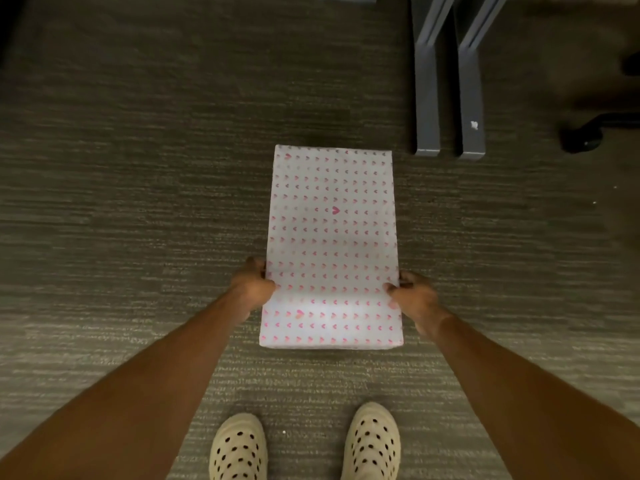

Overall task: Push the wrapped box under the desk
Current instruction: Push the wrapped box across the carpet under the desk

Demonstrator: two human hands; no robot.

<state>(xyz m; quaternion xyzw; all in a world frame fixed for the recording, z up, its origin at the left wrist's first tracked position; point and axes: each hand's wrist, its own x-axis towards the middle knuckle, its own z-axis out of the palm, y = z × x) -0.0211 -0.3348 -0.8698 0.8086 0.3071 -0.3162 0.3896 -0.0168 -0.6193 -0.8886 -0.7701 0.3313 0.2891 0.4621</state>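
The wrapped box is a long rectangle in white paper with small pink hearts. It lies flat on the grey carpet, its long side pointing away from me. My left hand grips its left edge near the close end, thumb on top. My right hand grips the right edge opposite, thumb on top as well. Two grey metal desk feet stand on the carpet just beyond the box's far right corner. The desk top is out of view.
A black chair caster sits at the right, past the desk feet. My two feet in beige perforated clogs stand just behind the box. Dark carpet stretches to the left and ahead of the box.
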